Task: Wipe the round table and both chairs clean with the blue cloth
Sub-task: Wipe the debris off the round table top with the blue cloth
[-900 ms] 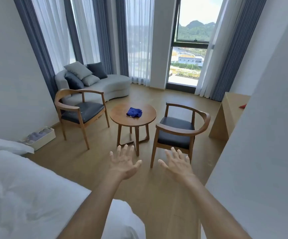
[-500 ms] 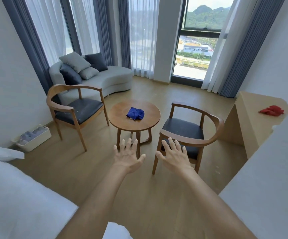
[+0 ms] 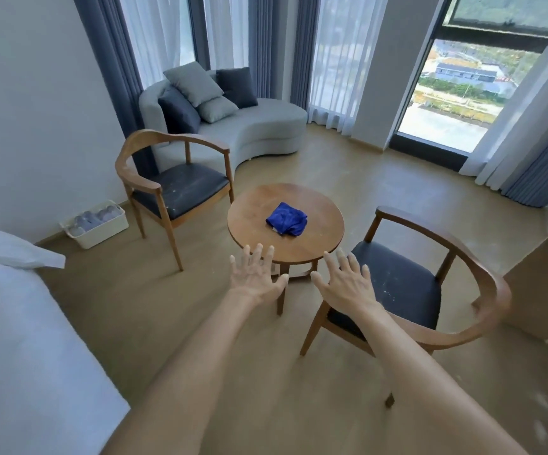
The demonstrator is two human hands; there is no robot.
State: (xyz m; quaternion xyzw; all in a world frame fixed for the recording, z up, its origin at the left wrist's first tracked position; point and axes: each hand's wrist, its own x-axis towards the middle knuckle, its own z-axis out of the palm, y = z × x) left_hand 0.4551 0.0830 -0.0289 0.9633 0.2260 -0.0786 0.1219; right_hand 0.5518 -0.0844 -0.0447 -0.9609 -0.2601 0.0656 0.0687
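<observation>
currently, scene: a room seen from the head camera, both bare arms stretched forward from the bottom of the frame.
left hand (image 3: 255, 274): centre of the frame, back up, fingers straight and spread, holding nothing; fingertips overlap the near edge of the round table in the picture, contact cannot be told.
right hand (image 3: 348, 281): just right of the left hand, fingers straight and spread, holding nothing; it lies in front of the right chair's seat in the picture.
round table (image 3: 318, 238): wooden, centre of the frame, between the two chairs.
blue cloth (image 3: 286, 220): crumpled, lying on the table top near its middle, apart from both hands.
left chair (image 3: 174, 188): centre left, wooden frame, dark seat with pale specks.
right chair (image 3: 430, 290): centre right, same build, pale specks on the seat.
sofa (image 3: 259, 129): upper centre left, grey, curved, with cushions.
white basket (image 3: 97, 223): left, on the floor by the wall.
bed (image 3: 20, 323): lower left, white bedding.
</observation>
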